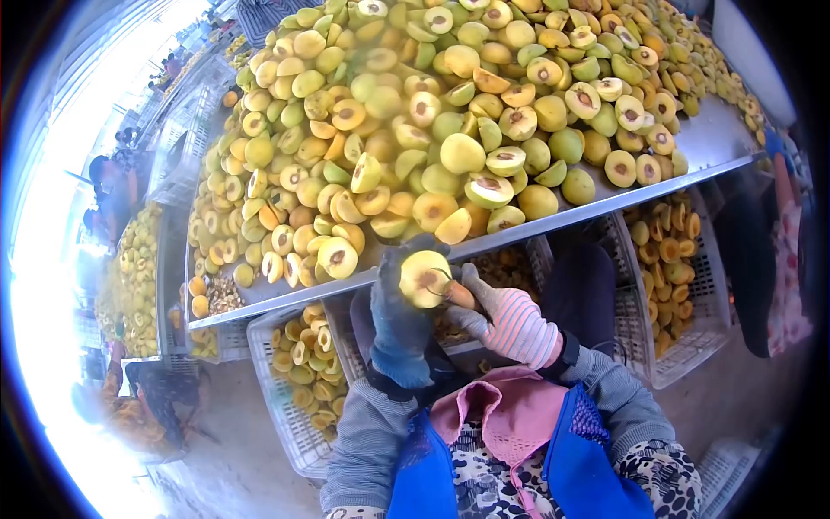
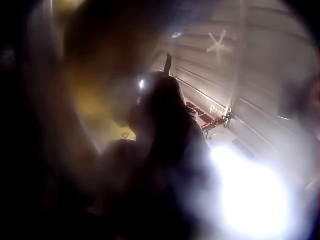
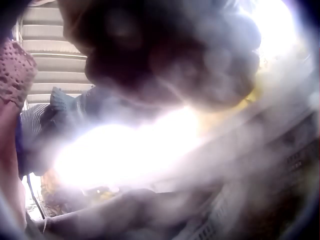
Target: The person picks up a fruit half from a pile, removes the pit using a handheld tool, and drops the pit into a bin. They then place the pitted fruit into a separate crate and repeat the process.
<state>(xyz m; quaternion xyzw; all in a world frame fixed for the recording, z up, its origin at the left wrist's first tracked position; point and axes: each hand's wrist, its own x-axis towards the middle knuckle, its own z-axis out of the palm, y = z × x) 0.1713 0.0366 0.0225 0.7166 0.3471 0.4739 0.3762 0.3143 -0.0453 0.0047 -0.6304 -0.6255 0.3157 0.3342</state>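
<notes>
In the head view, my left hand (image 1: 400,324), in a blue-grey glove, holds a yellow peach half (image 1: 424,278) with its cut face up, showing a brownish centre. My right hand (image 1: 519,324), in a pink-and-white striped glove with grey fingertips, grips a short tool with a brown handle (image 1: 461,296). The tool's working end meets the fruit's centre; its exact shape is too small to make out. Both hands are close together at the table's front edge, above the lap. Both wrist views are dark and glare-filled; the right one shows a blurred gloved hand (image 3: 170,55).
A large heap of cut peaches (image 1: 415,130) covers the metal-edged table (image 1: 553,223). Plastic crates of peach halves stand below, one at left (image 1: 275,406) and one at right (image 1: 692,350). Small pit pieces (image 1: 223,296) lie at the table's left corner. Another person's arm (image 1: 782,186) shows at right.
</notes>
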